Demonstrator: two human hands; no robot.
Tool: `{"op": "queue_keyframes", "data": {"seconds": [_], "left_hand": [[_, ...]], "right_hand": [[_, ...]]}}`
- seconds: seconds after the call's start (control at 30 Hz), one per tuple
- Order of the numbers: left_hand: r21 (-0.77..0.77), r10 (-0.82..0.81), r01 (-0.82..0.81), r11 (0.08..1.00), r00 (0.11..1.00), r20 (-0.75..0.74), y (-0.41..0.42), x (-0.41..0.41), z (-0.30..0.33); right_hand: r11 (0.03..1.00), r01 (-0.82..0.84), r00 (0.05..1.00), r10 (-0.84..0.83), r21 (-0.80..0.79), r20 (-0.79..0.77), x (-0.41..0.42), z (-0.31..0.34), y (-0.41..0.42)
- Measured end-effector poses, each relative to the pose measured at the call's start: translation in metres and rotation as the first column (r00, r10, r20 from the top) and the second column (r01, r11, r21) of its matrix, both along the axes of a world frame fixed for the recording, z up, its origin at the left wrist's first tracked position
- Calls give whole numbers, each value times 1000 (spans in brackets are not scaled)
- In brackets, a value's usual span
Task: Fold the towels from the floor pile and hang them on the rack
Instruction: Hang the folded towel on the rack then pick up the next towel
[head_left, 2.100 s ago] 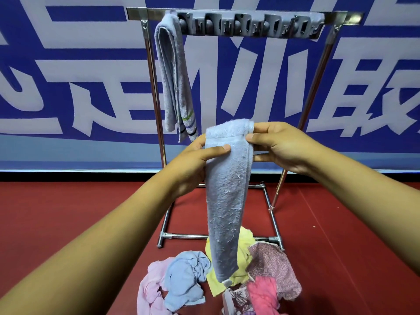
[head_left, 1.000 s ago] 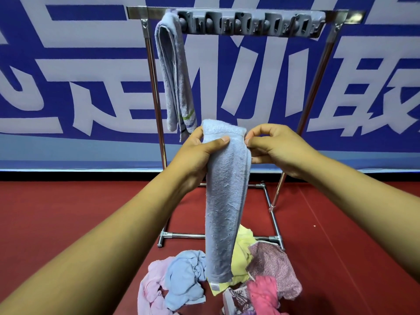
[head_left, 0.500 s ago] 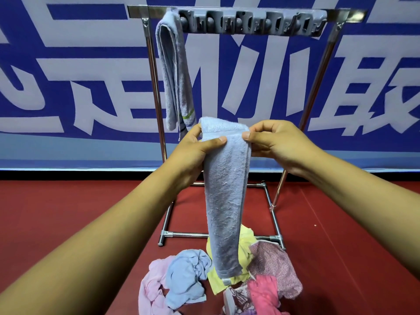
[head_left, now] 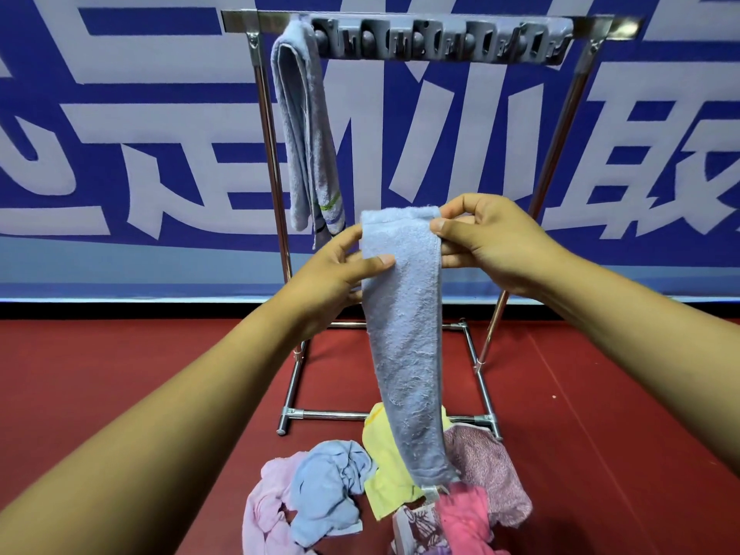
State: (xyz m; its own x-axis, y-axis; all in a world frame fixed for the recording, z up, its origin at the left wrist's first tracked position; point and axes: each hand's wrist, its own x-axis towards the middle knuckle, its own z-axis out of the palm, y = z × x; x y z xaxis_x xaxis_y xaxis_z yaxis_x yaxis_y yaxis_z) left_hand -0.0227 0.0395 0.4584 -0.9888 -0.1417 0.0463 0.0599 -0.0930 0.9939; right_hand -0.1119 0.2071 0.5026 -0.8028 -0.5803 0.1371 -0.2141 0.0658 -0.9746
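Note:
A light blue towel [head_left: 404, 334], folded into a long narrow strip, hangs straight down in front of me. My left hand [head_left: 332, 278] pinches its left edge a little below the top. My right hand [head_left: 492, 242] grips the top right corner. Behind it stands a metal rack [head_left: 264, 126] whose top bar carries one folded grey-blue towel [head_left: 304, 126] at its left end. On the floor below lies the towel pile [head_left: 384, 498]: pink, blue, yellow, mauve and bright pink pieces. The strip's lower end hangs just over the pile.
A grey clip strip [head_left: 440, 44] runs along the rack's top bar, right of the hung towel. Red floor [head_left: 120, 374] lies on both sides of the pile. A blue and white banner wall [head_left: 120, 134] stands close behind the rack.
My left hand has slid a little down the towel's left edge, and my right hand has regripped the top right corner. The strip stays hanging in nearly the same place.

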Motion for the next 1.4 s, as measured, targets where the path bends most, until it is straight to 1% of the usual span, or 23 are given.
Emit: {"op": "queue_keyframes", "data": {"seconds": [0.07, 0.13, 0.23, 0.4, 0.47, 0.53, 0.57, 0.67, 0.77, 0.87, 0.97, 1.1, 1.27, 1.4], "left_hand": [[-41, -51, 51, 998, 999, -1, 2, 1, -3], [-69, -68, 66, 995, 998, -13, 4, -1, -4], [-63, -65, 63, 996, 997, -29, 4, -2, -2], [11, 31, -31, 999, 998, -52, 9, -3, 4], [37, 69, -66, 997, 995, -66, 11, -4, 5], [67, 89, -82, 994, 991, -96, 13, -4, 6], [81, 93, -85, 993, 990, -109, 14, -4, 7], [106, 97, -84, 991, 987, -125, 15, -5, 9], [91, 107, -97, 991, 988, -114, 16, -5, 10], [83, 128, -119, 989, 986, -103, 15, -4, 12], [72, 146, -140, 988, 985, -88, 12, -4, 12], [54, 183, -179, 982, 980, -83, 9, -4, 13], [61, 230, -227, 972, 971, -59, 7, -4, 12], [68, 292, -289, 955, 956, -38, 8, -6, 10]], "right_hand": [[1000, 20, 1000, -20, -8, -12, 0, 0, 1], [999, 46, 999, -46, -19, -27, -2, -1, 3], [997, 72, 996, -73, -18, -59, -4, -1, 7], [989, 103, 995, -103, -104, 0, -6, -1, 7], [991, 81, 996, -75, -104, 57, -5, -4, 5], [997, 14, 993, -5, -77, 121, -2, -8, 5], [999, -23, 992, 29, -45, 125, 1, -10, 7], [994, -95, 993, 91, 51, 81, 7, -17, 9], [995, -73, 995, 69, 63, 68, 9, -24, 8], [999, -28, 998, 27, 32, 53, 7, -28, 8], [999, -42, 999, 42, 22, 18, 5, -28, 7], [992, -61, 996, 68, 113, -66, 3, -28, 6], [984, -122, 992, 126, 128, -22, 3, -22, 7], [979, -131, 990, 138, 155, -36, 2, -20, 7]]}}
